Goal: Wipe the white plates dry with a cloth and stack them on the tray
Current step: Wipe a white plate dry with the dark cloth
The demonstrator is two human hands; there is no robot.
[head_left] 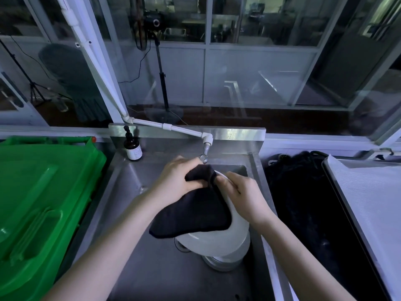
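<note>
Above the steel sink (134,185) I hold a white plate (237,222) tilted on edge. My right hand (243,196) grips its far rim. My left hand (178,179) presses a dark cloth (195,216) against the plate's face, and the cloth covers most of it. Under the held plate a stack of white plates (225,255) stands in the sink basin. The tray (368,203), lined with a white sheet, lies on the counter at the far right.
A green lidded bin (41,203) fills the left side. A brown pump bottle (132,146) stands at the sink's back left. The white pipe tap (205,146) hangs just behind my hands. A heap of black fabric (303,203) lies between sink and tray.
</note>
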